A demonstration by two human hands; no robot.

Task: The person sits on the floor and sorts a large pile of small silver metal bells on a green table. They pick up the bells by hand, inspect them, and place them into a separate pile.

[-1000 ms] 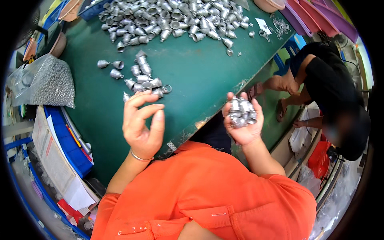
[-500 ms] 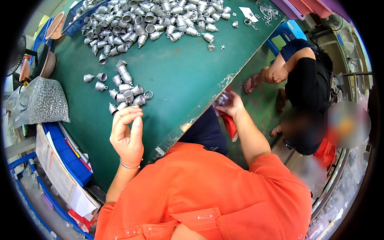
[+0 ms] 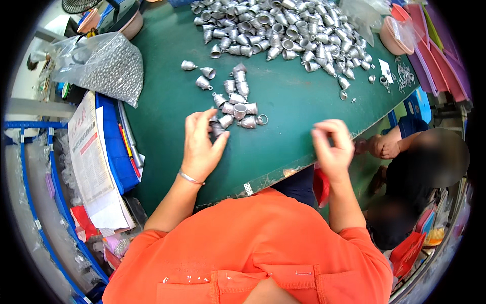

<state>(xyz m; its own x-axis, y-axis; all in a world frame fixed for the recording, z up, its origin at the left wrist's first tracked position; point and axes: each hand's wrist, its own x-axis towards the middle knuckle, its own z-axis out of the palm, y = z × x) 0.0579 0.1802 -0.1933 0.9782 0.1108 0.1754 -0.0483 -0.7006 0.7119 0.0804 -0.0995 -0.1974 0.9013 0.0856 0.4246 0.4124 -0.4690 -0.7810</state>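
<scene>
Above the table (image 3: 291,111), the right hand (image 3: 335,152), now emptied, is being held loosely curled, apparently freed for work, while a metal cup (image 3: 216,129) at the small cluster (image 3: 239,110) is being straddled by the left hand (image 3: 200,144), grip unclear.

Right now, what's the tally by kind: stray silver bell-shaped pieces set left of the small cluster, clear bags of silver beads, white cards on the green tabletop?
Stray bell-shaped pieces: 3
Bead bag: 1
White card: 1
Total: 5
</scene>
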